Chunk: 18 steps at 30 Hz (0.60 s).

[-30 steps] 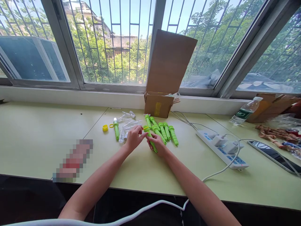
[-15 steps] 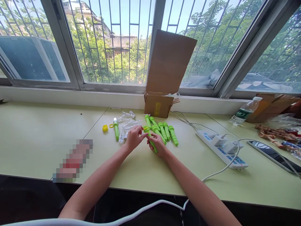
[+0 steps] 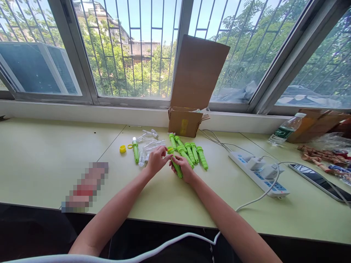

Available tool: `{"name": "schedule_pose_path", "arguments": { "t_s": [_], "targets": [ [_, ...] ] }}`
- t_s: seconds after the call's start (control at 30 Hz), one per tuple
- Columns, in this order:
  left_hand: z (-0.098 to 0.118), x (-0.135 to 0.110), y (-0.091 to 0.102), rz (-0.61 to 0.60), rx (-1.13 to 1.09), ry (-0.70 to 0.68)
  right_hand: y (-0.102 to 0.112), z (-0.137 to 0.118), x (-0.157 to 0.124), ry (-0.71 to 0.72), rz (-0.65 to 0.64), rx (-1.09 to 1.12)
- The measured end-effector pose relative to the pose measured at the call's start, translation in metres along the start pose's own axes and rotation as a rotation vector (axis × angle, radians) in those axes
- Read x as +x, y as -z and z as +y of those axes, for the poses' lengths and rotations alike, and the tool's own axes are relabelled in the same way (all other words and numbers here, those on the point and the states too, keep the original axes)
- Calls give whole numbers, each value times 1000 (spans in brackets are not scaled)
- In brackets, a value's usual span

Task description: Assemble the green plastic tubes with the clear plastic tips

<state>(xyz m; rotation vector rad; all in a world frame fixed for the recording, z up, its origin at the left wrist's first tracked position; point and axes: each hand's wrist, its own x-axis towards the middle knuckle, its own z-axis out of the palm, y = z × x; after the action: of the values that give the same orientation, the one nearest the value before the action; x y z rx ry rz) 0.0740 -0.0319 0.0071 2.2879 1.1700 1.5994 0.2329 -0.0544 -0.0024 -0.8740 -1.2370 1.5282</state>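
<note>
A green ribbed plastic tube [image 3: 177,170] is gripped near its middle by my right hand [image 3: 185,168], its narrow end slanting toward me. At its wide upper end, my left hand [image 3: 157,160] pinches a yellow ring [image 3: 170,150], thumb against the tube; fingertips partly hide the contact. Just beyond my right hand lie several similar green tubes [image 3: 202,158]. Left of my hands, another green tube [image 3: 135,152] has a clear, white-topped piece standing out of it. Clear plastic tubes [image 3: 141,158] are heaped beside it, partly behind my left hand. Farther left sit a yellow cap [image 3: 122,149] and a yellow ring [image 3: 129,146].
An open cardboard box [image 3: 182,122] stands against the window ledge. To the right are a power strip [image 3: 257,173] with plugs and cables, a phone [image 3: 319,181] and a water bottle [image 3: 286,129]. A blurred-out item [image 3: 86,188] lies at left. A white cable [image 3: 164,241] crosses in front.
The held green tube has turned slightly in my right hand, its lower end shifting a little left. My right fingers have changed position around it; my left hand has barely moved.
</note>
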Motion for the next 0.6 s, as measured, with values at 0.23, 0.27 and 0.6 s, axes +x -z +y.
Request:
{"name": "schedule_pose_path", "arguments": {
  "t_s": [0.23, 0.27, 0.6],
  "targets": [
    [3, 1, 1, -15, -7, -7, 1, 1, 1, -41, -5, 47],
    [3, 1, 1, -18, -7, -7, 1, 1, 1, -44, -3, 42],
    [2, 0, 0, -28, 19, -9, -2, -6, -2, -65, 52, -83]
  ]
}}
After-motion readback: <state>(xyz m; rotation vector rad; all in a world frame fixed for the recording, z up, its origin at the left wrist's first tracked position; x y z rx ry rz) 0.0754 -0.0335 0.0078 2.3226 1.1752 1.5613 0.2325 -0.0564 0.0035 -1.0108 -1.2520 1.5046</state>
